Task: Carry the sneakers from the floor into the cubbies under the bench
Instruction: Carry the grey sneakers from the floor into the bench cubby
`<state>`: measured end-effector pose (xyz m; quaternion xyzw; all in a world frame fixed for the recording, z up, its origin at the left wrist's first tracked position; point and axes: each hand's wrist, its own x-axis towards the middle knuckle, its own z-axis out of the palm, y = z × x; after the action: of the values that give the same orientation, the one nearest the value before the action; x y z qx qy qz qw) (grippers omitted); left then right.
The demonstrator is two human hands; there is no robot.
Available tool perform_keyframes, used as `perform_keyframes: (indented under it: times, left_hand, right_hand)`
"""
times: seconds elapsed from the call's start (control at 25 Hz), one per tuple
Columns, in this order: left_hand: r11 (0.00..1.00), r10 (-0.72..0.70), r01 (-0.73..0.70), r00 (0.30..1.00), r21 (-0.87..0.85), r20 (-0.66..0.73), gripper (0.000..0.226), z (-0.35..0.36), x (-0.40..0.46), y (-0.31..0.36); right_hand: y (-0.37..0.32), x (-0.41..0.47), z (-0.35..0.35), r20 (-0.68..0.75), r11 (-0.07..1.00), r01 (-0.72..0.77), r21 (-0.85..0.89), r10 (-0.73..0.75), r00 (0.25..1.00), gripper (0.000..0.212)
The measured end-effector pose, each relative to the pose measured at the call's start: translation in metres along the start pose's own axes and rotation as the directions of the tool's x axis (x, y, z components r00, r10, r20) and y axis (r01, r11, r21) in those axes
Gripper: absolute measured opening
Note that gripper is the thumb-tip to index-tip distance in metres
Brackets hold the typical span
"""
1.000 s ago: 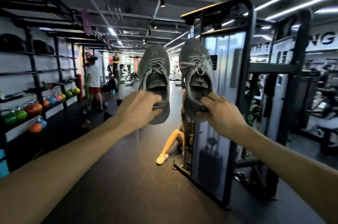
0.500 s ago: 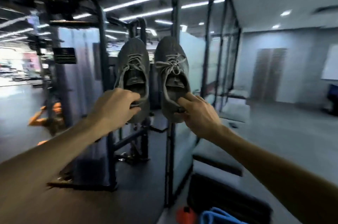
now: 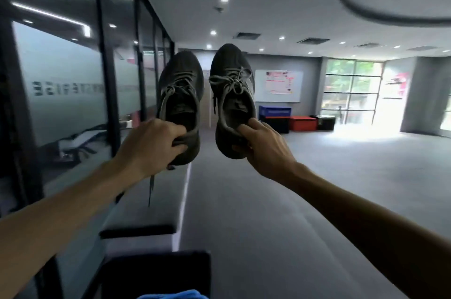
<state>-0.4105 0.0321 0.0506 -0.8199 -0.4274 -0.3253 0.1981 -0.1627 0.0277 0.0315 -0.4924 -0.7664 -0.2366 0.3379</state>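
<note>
I hold two dark grey sneakers with pale laces at arm's length, toes pointing up and away. My left hand [image 3: 152, 143] grips the heel of the left sneaker [image 3: 181, 93], and a loose lace hangs down below it. My right hand [image 3: 262, 149] pinches the heel collar of the right sneaker [image 3: 231, 93], with fingers inside the opening. A long grey padded bench [image 3: 151, 198] runs along the glass wall at the left, below my left arm. Its cubbies are not visible from here.
A frosted glass partition [image 3: 66, 83] with black frames lines the left side. Grey carpet floor [image 3: 305, 188] stretches ahead. Blue, black and red boxes [image 3: 292, 120] sit by the far wall under a whiteboard [image 3: 278, 85]. A dark cushion [image 3: 156, 272] and a blue cloth [image 3: 170, 295] lie at the bottom edge.
My view has swung right, from the gym machines and a seated person to the glass wall, bench and open carpeted room. Both hands keep the same hold on the sneakers.
</note>
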Motion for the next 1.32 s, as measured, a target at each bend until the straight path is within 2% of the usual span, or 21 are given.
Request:
perform_keyframes:
  times: [0.16, 0.44, 0.56, 0.96, 1.32]
  left_hand:
    - [0.993, 0.068, -0.071, 0.997, -0.092, -0.031, 0.013, 0.081, 0.09, 0.093]
    - [0.967, 0.154, -0.153, 0.988, -0.204, -0.01, 0.016, 0.187, 0.223, 0.189]
    - [0.956, 0.188, -0.187, 0.982, -0.226, -0.016, 0.01, 0.237, 0.277, 0.21]
    - [0.917, 0.268, -0.28, 0.96, -0.285, -0.08, 0.016, 0.44, 0.499, 0.247]
    - [0.924, 0.293, -0.296, 0.955, -0.243, -0.048, 0.016, 0.632, 0.67, 0.291]
  right_hand:
    - [0.14, -0.027, -0.034, -0.02, 0.989, -0.079, -0.124, 0.077, 0.997, 0.022]
    - [0.316, -0.043, -0.045, -0.058, 0.957, -0.202, -0.209, 0.194, 0.979, 0.019]
    - [0.379, -0.039, -0.029, -0.071, 0.95, -0.229, -0.213, 0.219, 0.973, 0.018]
    - [0.625, 0.031, 0.057, -0.107, 0.916, -0.271, -0.298, 0.25, 0.962, 0.019]
    - [0.87, 0.084, 0.139, -0.11, 0.919, -0.26, -0.297, 0.238, 0.965, 0.01]
